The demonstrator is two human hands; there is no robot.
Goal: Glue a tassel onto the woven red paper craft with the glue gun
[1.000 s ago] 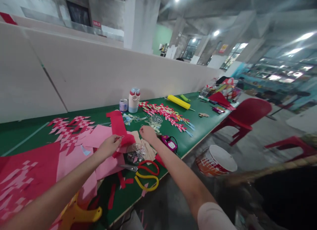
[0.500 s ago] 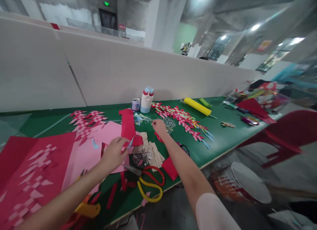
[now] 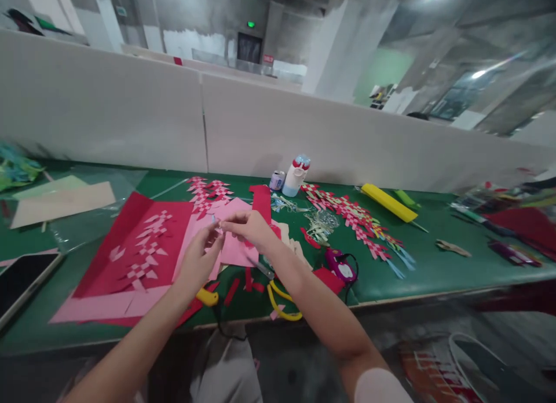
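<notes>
Hands, two, both yours, at centre-left of the frame, fingertips meeting. Left hand point(image 3: 202, 249): fingers curled in, pinching one small light-blue piece point(image 3: 214, 219) at the tips. Right hand point(image 3: 251, 224): fingers bent to the same spot; you cannot tell whether they grip the piece too.

Beneath, a pink sheet point(image 3: 237, 253). Left of your hands, one red sheet point(image 3: 110, 238) bearing pink pointed pieces point(image 3: 150, 248). Lower centre, one pair of scissors point(image 3: 263, 268), partly hidden by your right forearm, and one yellow handle point(image 3: 207, 297).

Upper middle of the table point(image 3: 417, 232): one can point(image 3: 277, 180), one bottle point(image 3: 293, 182), side by side. Right of centre: woven strips point(image 3: 343, 208), overlapping, count unclear; one yellow roll point(image 3: 388, 202); one purple device point(image 3: 340, 266); one tan piece point(image 3: 452, 248).

Left edge: one phone point(image 3: 26, 280).
</notes>
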